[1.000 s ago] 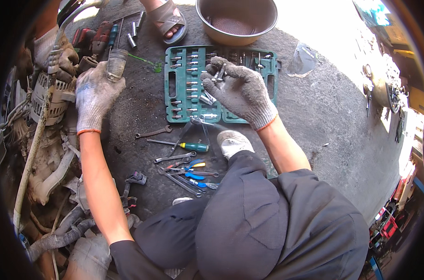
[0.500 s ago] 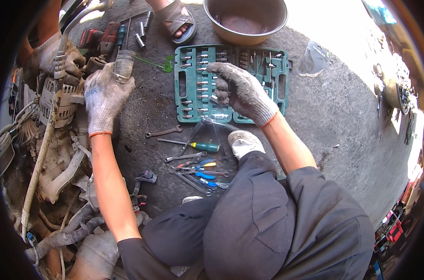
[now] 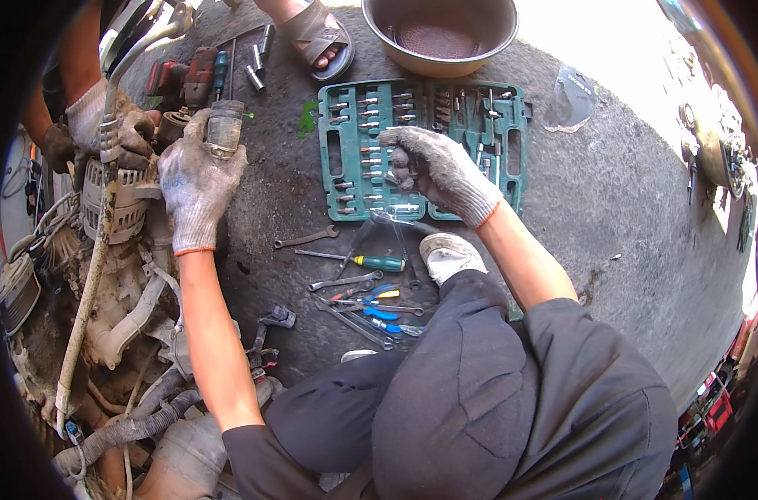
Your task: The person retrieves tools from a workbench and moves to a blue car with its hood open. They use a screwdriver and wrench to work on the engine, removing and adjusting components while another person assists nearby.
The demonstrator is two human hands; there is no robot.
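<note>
Oily concrete floor; left hand wraps grimy metal cylinder, likely heavy, slippery; right hand pinches small socket over green plastic socket-set case.

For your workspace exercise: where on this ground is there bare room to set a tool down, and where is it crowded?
Bare dark ground lies right of the green plastic socket case, and a narrower strip between that case and the left hand. It is crowded below the case, where loose wrenches and screwdrivers lie, and around the dirty engine on the left.
</note>
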